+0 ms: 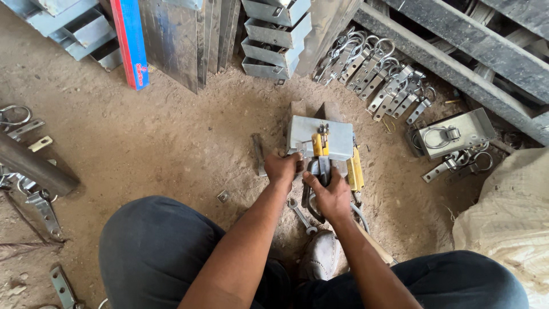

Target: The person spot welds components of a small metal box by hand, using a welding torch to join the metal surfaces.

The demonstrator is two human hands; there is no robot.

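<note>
A grey sheet-metal box [334,137] stands on the dirt floor in front of me, with a yellow-handled clamp tool [318,146] fixed over its near edge. My left hand [282,167] pinches the box's lower left corner, fingers closed on the metal. My right hand [327,194] is wrapped around the dark handles of the clamp tool just below the box. A second yellow-handled tool [357,170] lies beside the box on the right. A small spanner [301,217] rests on the ground under my right wrist.
Several ring-and-strap metal latches [374,71] lie in a row at the back right. A finished box with a ring [454,134] sits to the right, a white sack [509,223] beyond it. Stacked metal boxes [274,40] and sheets stand at the back; loose latches [26,129] lie left.
</note>
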